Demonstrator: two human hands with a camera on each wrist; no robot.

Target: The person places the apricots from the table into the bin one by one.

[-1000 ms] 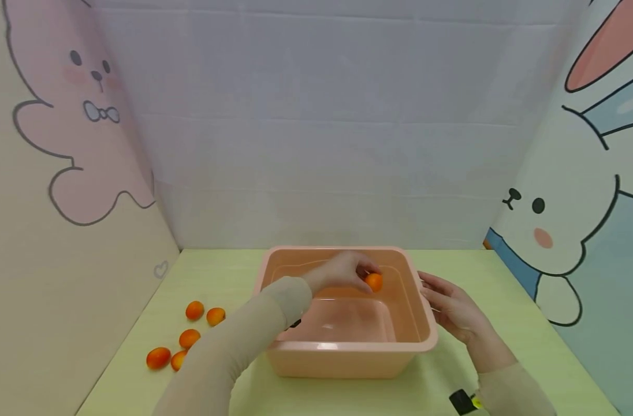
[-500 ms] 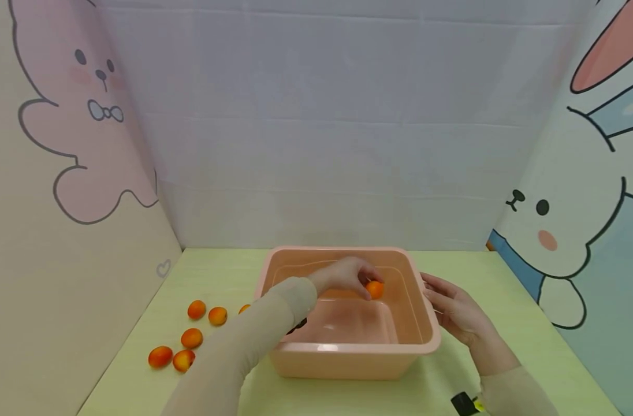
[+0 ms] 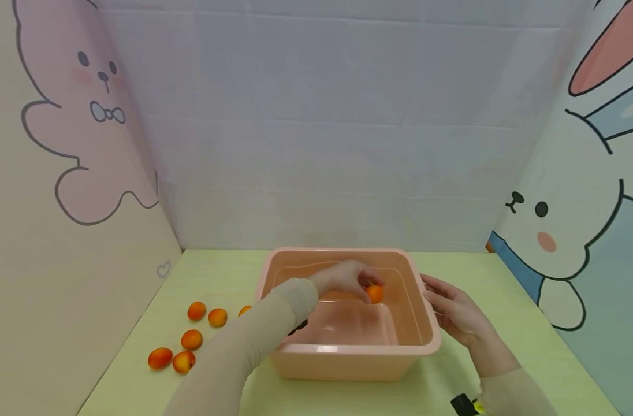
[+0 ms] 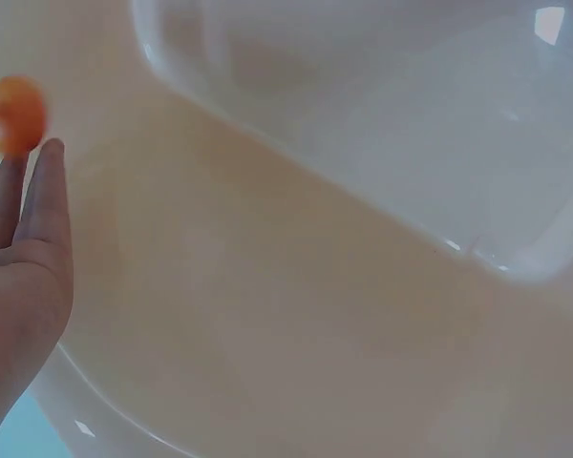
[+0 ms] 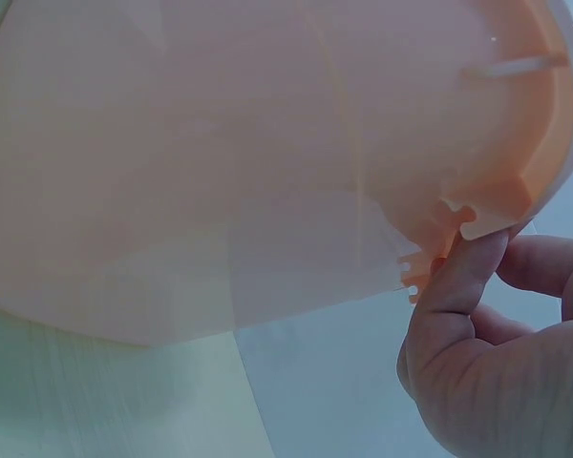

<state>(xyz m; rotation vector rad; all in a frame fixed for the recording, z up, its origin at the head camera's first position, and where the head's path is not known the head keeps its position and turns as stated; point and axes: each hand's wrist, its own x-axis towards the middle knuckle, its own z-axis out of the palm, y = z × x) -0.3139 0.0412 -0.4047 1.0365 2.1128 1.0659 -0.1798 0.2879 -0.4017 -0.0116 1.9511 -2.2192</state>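
Note:
A peach plastic basin (image 3: 347,348) stands on the light green table. My left hand (image 3: 354,278) reaches into it from the left and pinches a small orange fruit (image 3: 375,293) at its fingertips, above the basin floor near the far right wall. In the left wrist view the fruit (image 4: 17,114) sits blurred at the fingertips (image 4: 40,191) over the basin's inside (image 4: 363,191). My right hand (image 3: 451,315) rests with relaxed fingers against the basin's right rim. In the right wrist view its thumb (image 5: 463,286) touches the underside of the rim (image 5: 497,215).
Several loose orange fruits (image 3: 192,339) lie on the table left of the basin; one (image 3: 245,310) is partly hidden behind my left sleeve. Cartoon-printed panels close off the left (image 3: 62,231), back and right (image 3: 581,242) sides. A black device (image 3: 461,403) sits at my right wrist.
My left hand has lowered the orange fruit a little deeper into the basin. The right hand has stayed at the rim.

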